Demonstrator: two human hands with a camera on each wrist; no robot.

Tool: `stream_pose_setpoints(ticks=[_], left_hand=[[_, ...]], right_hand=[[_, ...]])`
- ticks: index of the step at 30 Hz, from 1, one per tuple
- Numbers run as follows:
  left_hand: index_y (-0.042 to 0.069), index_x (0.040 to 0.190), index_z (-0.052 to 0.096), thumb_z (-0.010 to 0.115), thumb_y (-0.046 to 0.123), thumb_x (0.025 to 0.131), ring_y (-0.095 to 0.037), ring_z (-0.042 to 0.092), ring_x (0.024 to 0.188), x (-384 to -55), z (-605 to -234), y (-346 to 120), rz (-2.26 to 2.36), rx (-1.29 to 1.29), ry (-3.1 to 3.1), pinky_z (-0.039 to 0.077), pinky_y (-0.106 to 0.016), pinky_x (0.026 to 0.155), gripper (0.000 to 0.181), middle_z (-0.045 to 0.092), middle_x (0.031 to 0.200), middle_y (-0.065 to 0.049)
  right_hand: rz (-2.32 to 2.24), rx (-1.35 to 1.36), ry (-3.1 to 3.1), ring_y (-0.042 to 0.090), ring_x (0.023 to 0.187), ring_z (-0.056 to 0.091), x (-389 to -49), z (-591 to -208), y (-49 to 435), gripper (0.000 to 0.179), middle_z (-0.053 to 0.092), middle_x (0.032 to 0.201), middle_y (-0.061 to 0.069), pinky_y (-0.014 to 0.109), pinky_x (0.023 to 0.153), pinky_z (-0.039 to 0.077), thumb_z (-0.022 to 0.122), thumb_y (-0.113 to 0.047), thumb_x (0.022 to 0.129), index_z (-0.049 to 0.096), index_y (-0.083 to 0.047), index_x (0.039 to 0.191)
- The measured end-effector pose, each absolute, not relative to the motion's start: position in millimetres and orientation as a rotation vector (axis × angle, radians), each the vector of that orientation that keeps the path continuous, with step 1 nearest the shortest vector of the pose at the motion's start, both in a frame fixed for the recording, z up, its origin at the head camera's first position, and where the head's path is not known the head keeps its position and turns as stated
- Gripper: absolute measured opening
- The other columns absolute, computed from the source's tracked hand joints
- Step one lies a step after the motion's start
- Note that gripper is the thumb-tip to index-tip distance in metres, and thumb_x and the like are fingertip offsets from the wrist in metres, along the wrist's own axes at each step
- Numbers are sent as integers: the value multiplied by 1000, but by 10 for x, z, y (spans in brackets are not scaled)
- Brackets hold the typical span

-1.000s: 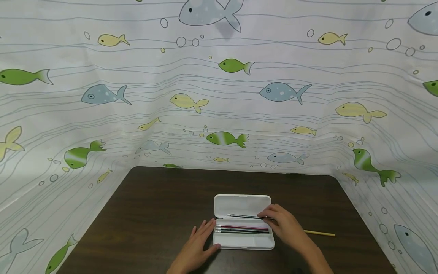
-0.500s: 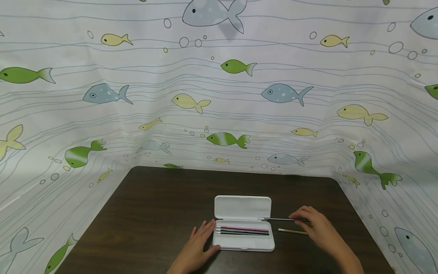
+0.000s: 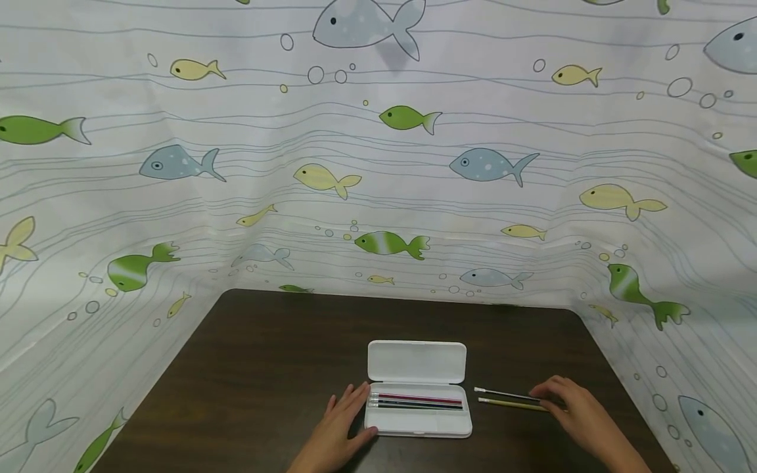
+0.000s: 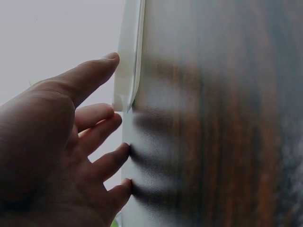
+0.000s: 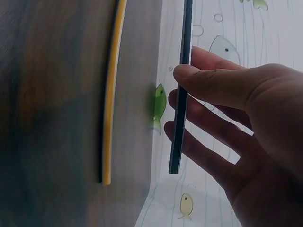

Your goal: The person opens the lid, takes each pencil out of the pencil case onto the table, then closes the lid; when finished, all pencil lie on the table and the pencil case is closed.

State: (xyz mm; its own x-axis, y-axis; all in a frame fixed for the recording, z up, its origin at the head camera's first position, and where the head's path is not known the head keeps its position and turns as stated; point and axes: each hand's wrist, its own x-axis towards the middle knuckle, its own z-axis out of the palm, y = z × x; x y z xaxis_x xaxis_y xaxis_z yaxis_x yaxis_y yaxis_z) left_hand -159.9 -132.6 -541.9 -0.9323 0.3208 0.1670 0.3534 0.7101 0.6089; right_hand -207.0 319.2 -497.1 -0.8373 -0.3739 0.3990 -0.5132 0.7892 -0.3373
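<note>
A yellow pencil (image 3: 513, 405) lies out, the right hand (image 3: 575, 408) pinches a dark pencil (image 3: 505, 394), and the case (image 3: 416, 425) (left hand (image 3: 341, 420) unclenched alongside) holds more.

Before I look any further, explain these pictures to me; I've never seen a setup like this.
There is no machine here, just a person's two bare hands. The wide picture comes from a camera worn on the head, looking forward and down. The two close ones come from cameras on the wrists, each watching its own hand.

On the dark table sits an open white case with several pencils inside. The left hand rests against the case's left end. The right hand pinches a dark pencil; a yellow pencil lies on the table beside it.
</note>
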Motion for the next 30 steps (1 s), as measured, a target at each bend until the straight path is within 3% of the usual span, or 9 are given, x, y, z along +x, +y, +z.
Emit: stream_pose_setpoints(ticks=[14, 30], left_hand=[[7, 149, 41, 69, 41, 90, -41, 32, 139, -1606, -5426, -1303, -1026, -542, -2873, 18, -67, 107, 73, 41, 151, -12], [8, 150, 40, 68, 43, 91, -41, 32, 139, -1606, -5445, -1299, -1023, -556, -2866, 18, -68, 106, 73, 41, 152, -11]], right_hand=[[640, 602, -2773, 3, 80, 62, -2044, -5002, 3394, 33, 61, 87, -18, 28, 66, 53, 83, 2, 70, 71, -22, 89], [691, 763, -2663, 3, 80, 62, -2087, -5096, 3439, 38, 63, 89, -15, 27, 63, 53, 84, 5, 66, 70, -20, 91]])
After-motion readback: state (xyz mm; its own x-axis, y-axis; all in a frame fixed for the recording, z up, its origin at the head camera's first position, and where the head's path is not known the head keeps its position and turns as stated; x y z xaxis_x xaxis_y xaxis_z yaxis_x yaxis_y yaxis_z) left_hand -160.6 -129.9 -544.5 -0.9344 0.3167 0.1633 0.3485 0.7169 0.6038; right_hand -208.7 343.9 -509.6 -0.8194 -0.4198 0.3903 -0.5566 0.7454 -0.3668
